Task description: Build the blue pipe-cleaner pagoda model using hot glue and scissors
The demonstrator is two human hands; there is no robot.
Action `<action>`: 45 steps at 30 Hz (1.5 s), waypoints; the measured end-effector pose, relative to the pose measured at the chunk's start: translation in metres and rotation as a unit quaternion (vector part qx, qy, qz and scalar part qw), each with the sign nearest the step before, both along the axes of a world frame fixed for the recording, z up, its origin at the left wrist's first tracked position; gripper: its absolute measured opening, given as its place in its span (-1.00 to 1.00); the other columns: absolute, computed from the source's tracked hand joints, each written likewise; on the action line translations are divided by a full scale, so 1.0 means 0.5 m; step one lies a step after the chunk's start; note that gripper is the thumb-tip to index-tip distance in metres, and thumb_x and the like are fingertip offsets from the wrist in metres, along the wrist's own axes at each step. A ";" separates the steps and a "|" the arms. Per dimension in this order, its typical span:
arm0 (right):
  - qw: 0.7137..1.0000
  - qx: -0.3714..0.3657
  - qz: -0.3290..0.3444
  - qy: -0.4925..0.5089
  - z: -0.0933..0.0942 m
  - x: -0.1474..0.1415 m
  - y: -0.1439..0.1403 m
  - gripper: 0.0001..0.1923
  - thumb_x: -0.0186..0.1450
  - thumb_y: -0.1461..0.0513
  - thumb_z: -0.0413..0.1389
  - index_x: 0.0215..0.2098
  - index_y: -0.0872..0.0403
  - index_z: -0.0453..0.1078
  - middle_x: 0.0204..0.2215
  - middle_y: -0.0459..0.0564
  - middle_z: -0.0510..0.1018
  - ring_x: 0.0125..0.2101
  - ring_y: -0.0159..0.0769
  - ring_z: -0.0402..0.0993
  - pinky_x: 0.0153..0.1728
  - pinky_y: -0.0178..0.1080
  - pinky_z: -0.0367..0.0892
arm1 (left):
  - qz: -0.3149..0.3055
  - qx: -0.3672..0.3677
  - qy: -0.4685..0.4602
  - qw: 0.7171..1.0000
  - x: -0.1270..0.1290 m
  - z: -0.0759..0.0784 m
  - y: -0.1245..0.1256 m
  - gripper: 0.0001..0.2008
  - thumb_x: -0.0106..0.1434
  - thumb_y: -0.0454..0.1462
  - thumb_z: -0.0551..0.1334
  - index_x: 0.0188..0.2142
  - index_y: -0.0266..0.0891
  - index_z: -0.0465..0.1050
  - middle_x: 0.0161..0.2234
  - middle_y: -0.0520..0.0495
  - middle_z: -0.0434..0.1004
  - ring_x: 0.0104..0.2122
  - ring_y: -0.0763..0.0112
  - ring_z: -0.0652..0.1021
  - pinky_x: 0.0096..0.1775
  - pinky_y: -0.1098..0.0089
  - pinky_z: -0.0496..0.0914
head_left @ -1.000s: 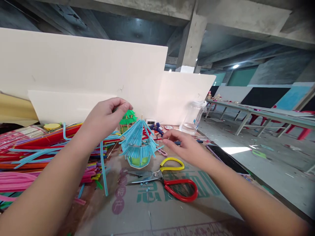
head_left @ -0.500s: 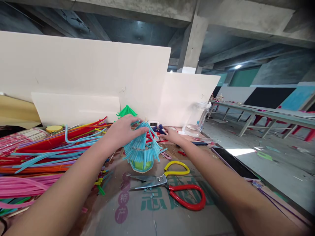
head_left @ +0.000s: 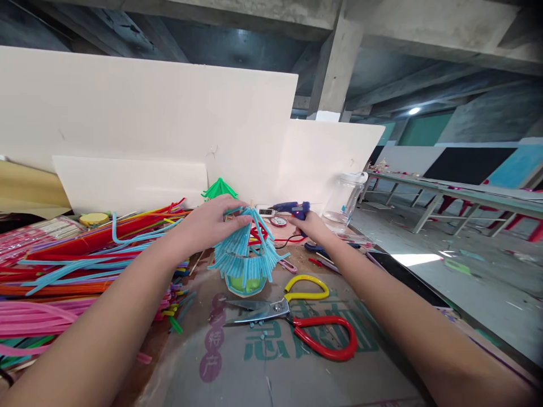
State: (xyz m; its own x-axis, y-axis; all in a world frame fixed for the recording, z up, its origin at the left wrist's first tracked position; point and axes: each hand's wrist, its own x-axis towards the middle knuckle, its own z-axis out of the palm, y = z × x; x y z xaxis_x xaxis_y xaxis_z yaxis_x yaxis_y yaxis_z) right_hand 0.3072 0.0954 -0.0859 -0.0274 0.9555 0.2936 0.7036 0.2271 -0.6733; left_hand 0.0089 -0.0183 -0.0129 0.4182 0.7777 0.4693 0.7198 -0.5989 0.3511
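A small pavilion model (head_left: 246,257) with a roof of light-blue straws and a green base stands on the cardboard sheet (head_left: 271,362). My left hand (head_left: 207,223) rests on the left slope of that roof, fingers curled against the straws near its tip. My right hand (head_left: 311,226) is behind and to the right of the model, closed around the handle of a blue glue gun (head_left: 292,208) lifted off the table, nozzle pointing left. A red cord runs from the glue gun towards the model.
Scissors (head_left: 292,319) with one yellow and one red handle lie in front of the model. Piles of coloured straws (head_left: 72,271) fill the left side. A green straw model (head_left: 219,189), white boards (head_left: 148,124) and a clear jar (head_left: 345,198) stand behind.
My left hand came down from the air onto the straw roof. My right hand reached back, took hold of the glue gun and lifted it off the table.
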 end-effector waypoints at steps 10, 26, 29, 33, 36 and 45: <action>0.954 0.122 0.217 0.165 0.136 0.002 -0.176 -0.68 0.19 0.01 0.25 -0.30 0.11 0.49 -0.29 0.04 0.62 -0.36 -0.29 0.56 -0.22 -0.20 0.45 | -0.060 -0.021 -0.027 0.998 -0.003 0.002 0.000 -0.57 0.34 0.00 0.07 -0.02 -0.21 0.50 -0.08 -0.10 0.56 -0.09 0.23 0.50 -0.08 0.31 0.34; 0.955 0.113 0.273 0.018 0.131 -0.045 -0.243 -0.69 0.18 0.00 0.25 -0.39 0.10 0.45 -0.50 -0.09 0.54 -0.47 -0.34 0.42 -0.44 -0.31 0.30 | -0.050 -0.051 -0.040 0.997 -0.004 0.008 -0.004 -0.60 0.31 -0.01 0.10 -0.06 -0.17 0.53 -0.15 -0.05 0.60 -0.18 0.24 0.52 -0.16 0.32 0.36; 0.954 0.121 0.273 0.018 0.128 -0.044 -0.241 -0.72 0.18 0.04 0.25 -0.37 0.09 0.45 -0.48 -0.10 0.54 -0.48 -0.37 0.41 -0.45 -0.34 0.29 | -0.053 -0.055 -0.042 0.996 -0.002 0.008 -0.006 -0.60 0.31 -0.01 0.09 -0.06 -0.16 0.52 -0.17 -0.04 0.59 -0.20 0.25 0.52 -0.19 0.33 0.35; 0.958 0.125 0.255 0.024 0.127 -0.048 -0.246 -0.74 0.16 0.04 0.25 -0.38 0.07 0.46 -0.52 -0.13 0.52 -0.49 -0.36 0.41 -0.45 -0.33 0.29 | -0.051 -0.054 -0.042 0.996 -0.002 0.007 -0.005 -0.59 0.32 0.01 0.09 -0.05 -0.17 0.52 -0.16 -0.05 0.59 -0.18 0.25 0.52 -0.20 0.33 0.35; 0.963 0.120 0.240 0.024 0.127 -0.051 -0.248 -0.74 0.16 0.04 0.25 -0.38 0.07 0.47 -0.53 -0.13 0.52 -0.49 -0.35 0.41 -0.45 -0.31 0.30 | -0.050 -0.054 -0.036 0.997 -0.003 0.007 -0.005 -0.59 0.32 0.00 0.08 -0.06 -0.16 0.52 -0.17 -0.05 0.59 -0.20 0.25 0.52 -0.21 0.33 0.35; 0.960 0.121 0.250 0.032 0.128 -0.051 -0.240 -0.74 0.16 0.03 0.23 -0.37 0.06 0.44 -0.52 -0.13 0.52 -0.50 -0.35 0.40 -0.48 -0.33 0.28 | -0.040 -0.044 -0.033 0.998 0.000 0.011 -0.009 -0.61 0.31 -0.01 0.10 -0.08 -0.17 0.54 -0.18 -0.03 0.59 -0.24 0.27 0.51 -0.19 0.34 0.34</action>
State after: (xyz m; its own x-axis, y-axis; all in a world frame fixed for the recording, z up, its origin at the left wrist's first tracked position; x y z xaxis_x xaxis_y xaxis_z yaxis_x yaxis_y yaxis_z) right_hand 0.2816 -0.0246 -0.0219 -0.4387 0.7320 0.5213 0.4251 0.6801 -0.5973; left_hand 0.0088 -0.0225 -0.0074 0.4510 0.7827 0.4289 0.6438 -0.6181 0.4510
